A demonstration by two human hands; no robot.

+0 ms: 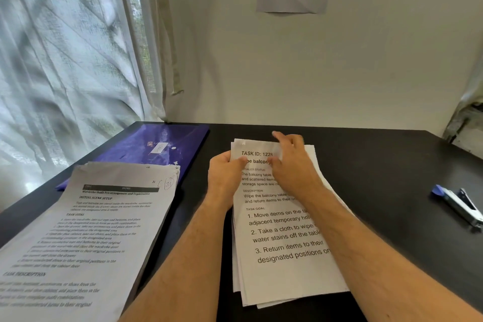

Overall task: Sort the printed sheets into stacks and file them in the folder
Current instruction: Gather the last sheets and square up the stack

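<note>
Squaring up the middle stack of printed sheets with both hands.

I am pinching the stack's (282, 232) top-left corner with my left hand (224, 178), thumb on top, while my right hand (292, 165) is curling over the top edge, probably to peel or align the upper sheet; the sheets below are fanning out unevenly. The stack is lying on the dark surface (379, 165) with its long axis running away from me, headline at the far end. A second stack (86, 230) is lying to the left, partly overlapping the purple folder (156, 146). A stapler (460, 204) is sitting well apart on the right.
</note>
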